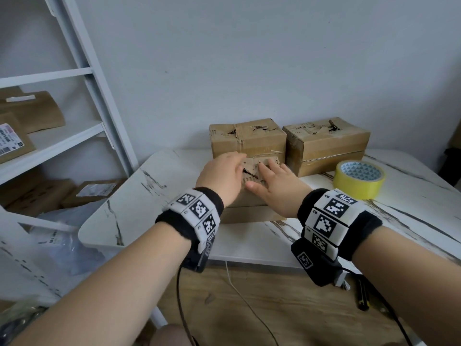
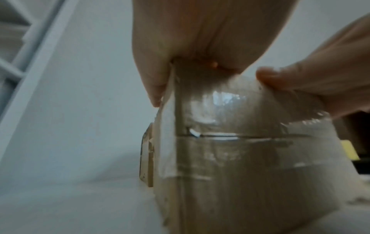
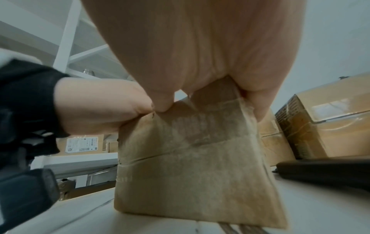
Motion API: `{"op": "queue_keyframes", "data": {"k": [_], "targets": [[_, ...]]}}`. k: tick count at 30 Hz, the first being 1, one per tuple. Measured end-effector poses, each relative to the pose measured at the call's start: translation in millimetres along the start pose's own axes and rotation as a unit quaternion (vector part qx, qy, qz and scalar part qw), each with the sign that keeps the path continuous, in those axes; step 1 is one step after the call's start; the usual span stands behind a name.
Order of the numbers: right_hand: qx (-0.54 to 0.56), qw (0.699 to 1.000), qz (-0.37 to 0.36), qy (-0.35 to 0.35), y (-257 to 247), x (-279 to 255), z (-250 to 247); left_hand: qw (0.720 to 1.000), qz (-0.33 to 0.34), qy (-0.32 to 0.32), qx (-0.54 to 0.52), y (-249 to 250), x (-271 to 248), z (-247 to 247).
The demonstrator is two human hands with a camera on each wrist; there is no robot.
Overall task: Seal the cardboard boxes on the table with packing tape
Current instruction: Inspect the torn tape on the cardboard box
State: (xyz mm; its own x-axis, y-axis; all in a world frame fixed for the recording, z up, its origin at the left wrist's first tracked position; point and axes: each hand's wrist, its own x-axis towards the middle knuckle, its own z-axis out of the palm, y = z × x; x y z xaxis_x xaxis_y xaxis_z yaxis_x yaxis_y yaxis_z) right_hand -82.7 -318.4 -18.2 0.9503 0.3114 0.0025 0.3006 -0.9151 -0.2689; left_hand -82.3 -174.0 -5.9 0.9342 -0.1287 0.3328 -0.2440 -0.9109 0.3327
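Observation:
Three worn cardboard boxes stand on the marble table (image 1: 154, 186). The near box (image 1: 249, 213) is under both hands. My left hand (image 1: 222, 176) grips its top left edge, thumb down the side, fingers bent over the torn top. My right hand (image 1: 272, 179) lies flat on the top with fingers spread. The left wrist view shows the near box (image 2: 240, 158) wrapped in clear tape, below my left hand (image 2: 200, 31). The right wrist view has my right hand (image 3: 200, 47) on the box (image 3: 190, 174). A yellow tape roll (image 1: 359, 179) lies flat to the right.
Two taped boxes, one on the left (image 1: 247, 138) and one on the right (image 1: 326, 143), stand against the wall behind the near one. A white shelf unit (image 1: 94, 78) at the left holds parcels (image 1: 32, 113). A black and yellow tool (image 1: 361, 295) and cables lie on the wooden floor below.

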Motion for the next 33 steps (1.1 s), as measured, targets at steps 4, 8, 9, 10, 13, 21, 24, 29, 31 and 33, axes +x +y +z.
{"op": "queue_keyframes", "data": {"k": [4, 8, 9, 10, 13, 21, 24, 29, 31, 33], "targets": [[-0.007, 1.0, -0.003, 0.001, -2, -1, -1, 0.995, 0.042, -0.05, 0.079, -5, -9, 2], [-0.001, 1.0, 0.003, 0.005, -2, -3, -1, 0.993, 0.039, -0.042, 0.101, -5, -8, 6], [0.006, 1.0, 0.006, 0.002, -2, -3, -1, 0.994, 0.036, -0.04, 0.1, -5, -8, 7], [0.015, 1.0, 0.008, -0.002, -2, -1, -1, 0.994, 0.034, -0.04, 0.098, -5, -9, 7], [0.047, 0.999, 0.006, -0.004, 1, 1, -12, 0.994, 0.036, -0.042, 0.096, -7, -9, 8], [-0.012, 0.998, 0.034, 0.051, -12, 4, -43, 0.996, 0.042, -0.024, 0.076, -8, -9, 7], [-0.019, 0.998, 0.035, 0.052, -15, 6, -44, 0.997, 0.024, -0.038, 0.056, -7, -7, 4], [-0.015, 0.997, 0.042, 0.063, -17, 3, -39, 0.996, -0.053, -0.054, -0.037, -5, 13, -3], [-0.02, 0.997, 0.048, 0.055, -18, 3, -38, 0.994, -0.08, -0.038, -0.062, -4, 22, -3], [-0.022, 0.997, 0.049, 0.047, -19, 4, -38, 0.992, -0.101, -0.025, -0.073, -4, 28, -1]]}}
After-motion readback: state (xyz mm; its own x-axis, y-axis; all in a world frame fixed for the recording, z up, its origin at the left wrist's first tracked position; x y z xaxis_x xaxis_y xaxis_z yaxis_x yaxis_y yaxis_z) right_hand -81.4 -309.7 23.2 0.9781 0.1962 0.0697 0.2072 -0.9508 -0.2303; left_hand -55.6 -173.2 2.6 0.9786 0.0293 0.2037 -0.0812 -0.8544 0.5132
